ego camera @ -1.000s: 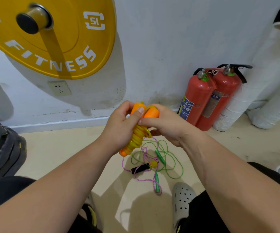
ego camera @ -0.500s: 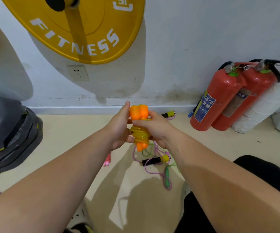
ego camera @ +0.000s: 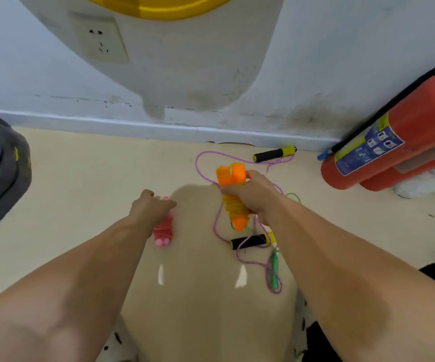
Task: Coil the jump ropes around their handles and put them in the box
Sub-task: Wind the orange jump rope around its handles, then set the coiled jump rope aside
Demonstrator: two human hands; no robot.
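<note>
**Orange rope wound and in hand**

I've got the right hand (ego camera: 254,197) wrapped tight round the orange jump rope (ego camera: 234,207), its cord coiled on the paired handles. The left hand (ego camera: 149,209) is down on the pink coiled rope (ego camera: 164,229), which lies on the floor. Grip or mere touch, I can't tell. The black-handled purple rope (ego camera: 250,241) sprawls loose underneath, with a green handle (ego camera: 275,267) beside it.

One wide-angle camera sits on the person's head and faces forward and steeply down at the floor (ego camera: 80,184), close enough that both forearms fill the lower frame, entering at 7 and 5 o'clock. The left hand (ego camera: 151,207) and right hand (ego camera: 254,197) lie near the centre. The wall (ego camera: 315,61) spans 12 o'clock; a fire extinguisher (ego camera: 399,142) is cropped at 3 o'clock.
</note>
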